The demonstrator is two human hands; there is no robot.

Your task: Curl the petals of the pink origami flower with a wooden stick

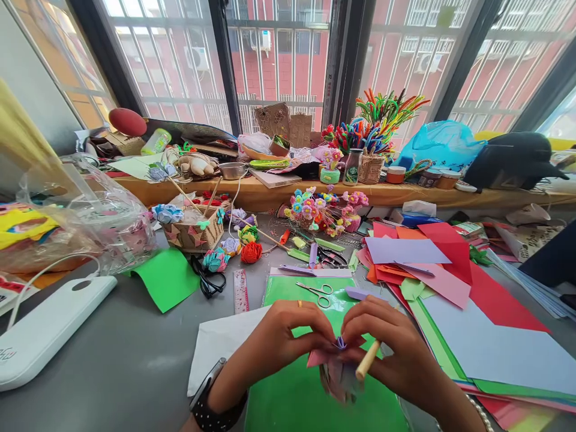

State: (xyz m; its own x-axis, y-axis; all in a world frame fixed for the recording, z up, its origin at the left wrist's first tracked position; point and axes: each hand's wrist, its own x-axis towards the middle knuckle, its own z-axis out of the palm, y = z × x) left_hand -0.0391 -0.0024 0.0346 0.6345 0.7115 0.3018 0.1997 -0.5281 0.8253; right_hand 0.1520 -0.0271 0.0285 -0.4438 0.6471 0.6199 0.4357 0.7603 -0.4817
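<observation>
My left hand (292, 330) and my right hand (391, 336) meet over a green mat (288, 402). Between them is a folded paper flower (337, 375) in pink and pale purple, partly blurred, with a small purple centre. The thumb and index finger of each hand pinch its upper part from either side. A short wooden stick (368, 360) is also held in my right hand, jutting out below its fingers. Small scissors (317, 293) with silver handles lie on the mat just beyond my hands. Fingers hide part of the flower.
Stacked coloured paper (508, 354) covers the right side. A ruler (240, 291), black-handled scissors (333, 258) and paper flowers (251, 252) lie farther back. At left are a green sheet (166, 279) and a white power strip (58, 330). A cluttered windowsill (261, 195) runs behind.
</observation>
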